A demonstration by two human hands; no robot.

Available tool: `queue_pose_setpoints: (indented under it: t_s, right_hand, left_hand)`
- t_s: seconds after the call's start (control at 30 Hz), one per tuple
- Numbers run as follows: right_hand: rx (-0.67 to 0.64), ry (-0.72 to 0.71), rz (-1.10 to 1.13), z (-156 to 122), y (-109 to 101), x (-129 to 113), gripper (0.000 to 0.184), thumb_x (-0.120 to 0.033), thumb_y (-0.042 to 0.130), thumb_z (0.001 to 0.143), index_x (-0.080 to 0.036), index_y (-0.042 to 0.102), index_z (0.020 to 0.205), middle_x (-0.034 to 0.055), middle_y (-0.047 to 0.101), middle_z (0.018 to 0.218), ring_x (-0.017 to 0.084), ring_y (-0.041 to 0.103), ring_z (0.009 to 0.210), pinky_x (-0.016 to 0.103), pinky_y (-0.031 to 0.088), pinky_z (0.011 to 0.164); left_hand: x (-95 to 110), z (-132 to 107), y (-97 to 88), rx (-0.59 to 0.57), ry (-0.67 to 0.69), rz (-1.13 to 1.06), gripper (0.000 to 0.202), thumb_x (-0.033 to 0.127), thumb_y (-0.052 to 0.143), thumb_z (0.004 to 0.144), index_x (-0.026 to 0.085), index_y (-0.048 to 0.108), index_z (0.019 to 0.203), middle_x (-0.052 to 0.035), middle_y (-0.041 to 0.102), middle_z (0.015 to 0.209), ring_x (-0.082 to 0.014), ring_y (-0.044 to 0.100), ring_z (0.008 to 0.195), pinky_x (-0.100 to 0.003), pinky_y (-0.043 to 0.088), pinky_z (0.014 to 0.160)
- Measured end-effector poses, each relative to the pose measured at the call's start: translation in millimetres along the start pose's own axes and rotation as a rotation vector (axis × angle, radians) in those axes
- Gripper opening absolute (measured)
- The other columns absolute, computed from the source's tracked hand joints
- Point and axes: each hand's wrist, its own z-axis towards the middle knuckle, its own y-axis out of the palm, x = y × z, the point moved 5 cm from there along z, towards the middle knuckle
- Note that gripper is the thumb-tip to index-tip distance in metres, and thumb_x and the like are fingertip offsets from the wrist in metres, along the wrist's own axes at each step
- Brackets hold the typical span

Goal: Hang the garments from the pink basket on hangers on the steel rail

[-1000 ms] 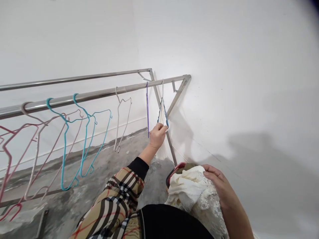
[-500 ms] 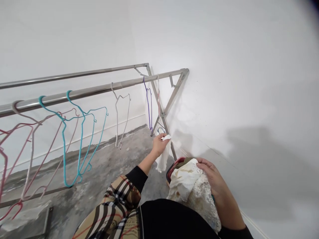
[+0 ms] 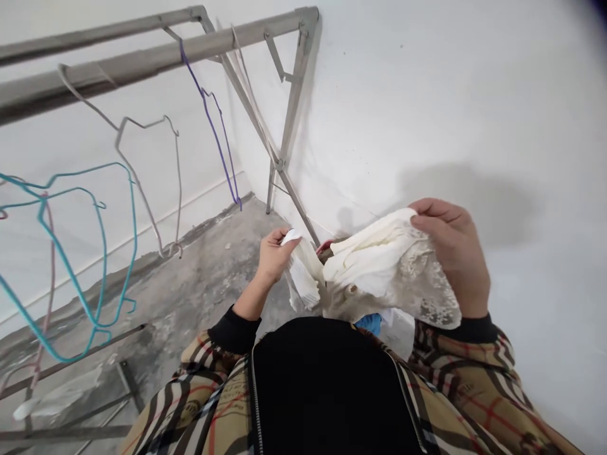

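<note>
While the person stood facing the corner of the room, the left hand [image 3: 275, 258], at eleven o'clock, was nearly closed, pinching the top of a white cloth [image 3: 302, 272] between thumb and fingers so that its ribbed edge hung down. The right hand [image 3: 453, 249], at one o'clock, had its thumb and fingers pressed together on a cream lace cloth [image 3: 365, 253], raised by that corner and spread across twelve o'clock. The two cloths met in the middle; I could not tell whether they were one piece. Behind the cream one, at twelve, a red-rimmed container [image 3: 324, 245] was mostly hidden, with a metal leg [image 3: 303, 215] of the rack just beyond it. The rack's rail [image 3: 156, 60] ran from ten towards twelve, carrying a purple hanger [image 3: 219, 139] at eleven, a grey hanger [image 3: 138, 183] near ten and turquoise hangers [image 3: 134, 215] closer in. The white wall [image 3: 521, 126] closed off the side from one to three, and something blue [image 3: 370, 323] showed under the cream cloth.
</note>
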Motion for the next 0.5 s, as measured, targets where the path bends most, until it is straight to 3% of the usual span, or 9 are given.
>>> queue_pose_setpoints:
  t_s: [0.13, 0.23, 0.3, 0.4, 0.5]
  right_hand:
    - [0.060, -0.159, -0.055, 3, -18, -20, 0.009, -0.030, 0.076, 0.072, -0.029, 0.070, 0.079, -0.0019, 0.062, 0.065, 0.013, 0.050, 0.055, 0.030, 0.038, 0.052]
    - [0.026, -0.182, -0.096, 13, -30, -9, 0.010, -0.031, 0.076, 0.072, -0.029, 0.070, 0.080, -0.0029, 0.062, 0.066, 0.012, 0.051, 0.055, 0.029, 0.037, 0.053]
    - [-0.061, -0.133, -0.222, 24, -32, 19, 0.010, -0.034, 0.070, 0.076, -0.027, 0.069, 0.081, -0.0032, 0.063, 0.068, 0.011, 0.053, 0.058, 0.027, 0.038, 0.056]
    - [-0.275, 0.011, -0.558, 42, -24, 88, 0.026, -0.044, 0.058, 0.082, -0.021, 0.069, 0.083, 0.0022, 0.068, 0.077, 0.014, 0.059, 0.069, 0.028, 0.042, 0.064]
    - [-0.379, 0.129, -0.762, 47, -13, 156, 0.022, -0.038, 0.068, 0.074, -0.016, 0.071, 0.071, 0.0092, 0.070, 0.071, 0.022, 0.063, 0.074, 0.032, 0.044, 0.068]
  left_hand:
    - [-8, -15, -5.5, 0.018, -0.047, -0.049, 0.028, 0.031, 0.079, 0.060, 0.017, 0.063, 0.079, 0.0023, 0.064, 0.072, -0.0100, 0.056, 0.062, -0.022, 0.046, 0.060]
    - [-13, -22, -12.0, 0.073, -0.068, -0.038, 0.031, 0.031, 0.080, 0.058, 0.017, 0.063, 0.080, 0.0020, 0.064, 0.072, -0.0103, 0.056, 0.063, -0.022, 0.046, 0.061]
    - [-14, -26, -16.8, 0.101, -0.072, -0.030, 0.032, 0.032, 0.080, 0.057, 0.017, 0.063, 0.080, 0.0021, 0.064, 0.072, -0.0101, 0.056, 0.063, -0.022, 0.046, 0.061]
    - [-16, -30, -24.2, 0.126, -0.087, -0.039, 0.032, 0.031, 0.080, 0.057, 0.017, 0.063, 0.079, 0.0029, 0.063, 0.070, -0.0095, 0.055, 0.061, -0.021, 0.045, 0.060]
    - [-23, -35, -30.5, 0.144, -0.112, -0.026, 0.030, 0.031, 0.079, 0.059, 0.017, 0.064, 0.080, 0.0023, 0.064, 0.071, -0.0100, 0.055, 0.061, -0.022, 0.045, 0.060]
